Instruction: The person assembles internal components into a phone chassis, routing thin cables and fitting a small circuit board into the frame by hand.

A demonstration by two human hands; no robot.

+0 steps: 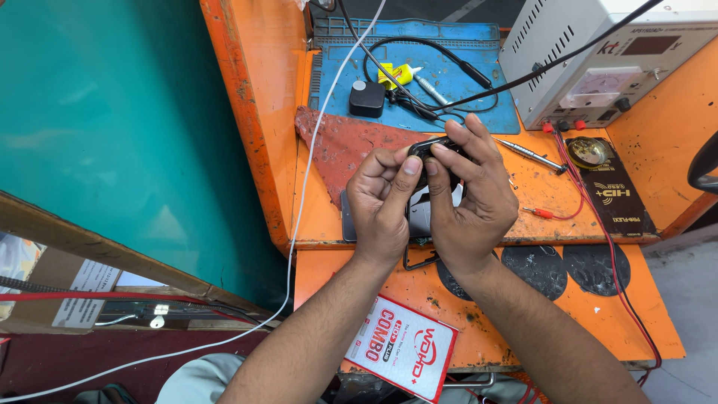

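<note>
Head view, looking down at an orange workbench (329, 224) at centre frame. Small black device (437, 148) held above the bench, just above centre of frame, pinched between both hands. Left hand (381, 202) closed on the device's left end, thumb pressed along its near edge, apparently to steady it. Right hand (471, 198) clamped over the right end and top, fingers wrapped across the far side, thumb meeting the left thumb; grip judged suited to prying or pressing the casing. Much of the device hidden by the fingers; exact type not discernible.

Directly below the hands: flat grey slab (419, 217) lying on the bench, partly covered, kept close under the work. Reddish worn mat (336, 146) left of centre, touching the slab's upper edge.

Upper centre: blue work mat (479, 82) carrying a black square block (366, 99), a yellow tube (396, 75) and looped black cable (449, 56). Upper right: white bench power supply (591, 52), red lead (598, 217) running from it down the right side of the bench. Screwdriver (531, 155) lying just right of the right hand, within reach. White cable (299, 209) crossing from top centre to lower left, clear of the hands. Red-and-white card package (402, 348) at bottom centre, near the forearms. Teal panel (112, 135) filling the upper left
</note>
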